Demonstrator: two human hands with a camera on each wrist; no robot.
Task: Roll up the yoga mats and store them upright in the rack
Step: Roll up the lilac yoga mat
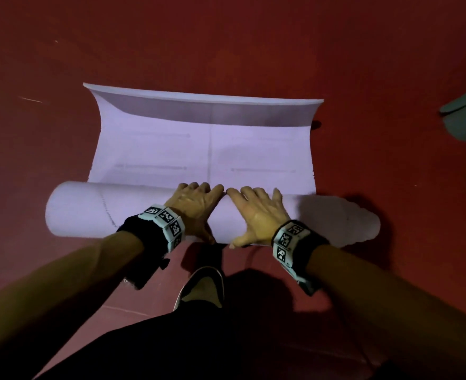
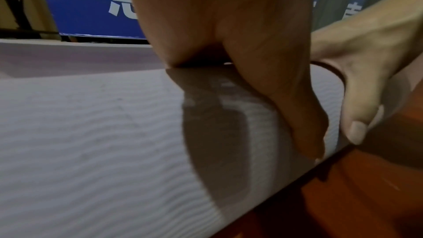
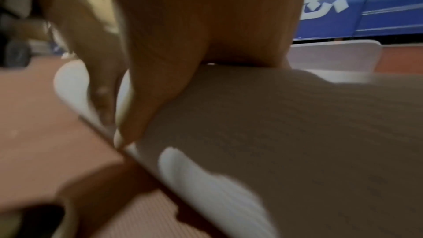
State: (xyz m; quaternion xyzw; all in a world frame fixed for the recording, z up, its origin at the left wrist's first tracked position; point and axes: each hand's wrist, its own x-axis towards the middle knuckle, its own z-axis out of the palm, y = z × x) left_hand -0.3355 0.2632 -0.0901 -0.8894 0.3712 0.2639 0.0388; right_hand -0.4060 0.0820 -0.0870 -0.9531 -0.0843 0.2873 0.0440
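I am rolling the lilac mat (image 1: 204,149) on the red floor (image 1: 226,45). The roll (image 1: 83,209) is lying crosswise just in front of my foot (image 1: 203,286), thick already, and a shorter flat stretch is remaining beyond it, its far edge curling upward.

My left hand (image 1: 190,204) and right hand (image 1: 256,212) are pressing side by side on the middle of the roll, fingers spread nearly straight over its top, thumbs trailing down the near side. Neither is gripping anything; both are flat on the foam.

Step in hand, as I judge it: the rolling itself, well along but not finished. The rack is not showing in the head view.

Next move is calling for even forward pressure from both palms so the ends stay flush; the right end seems to be sitting further out than the flat part, so some telescoping may need correcting. A teal object (image 1: 465,113) is lying at the right, well apart.
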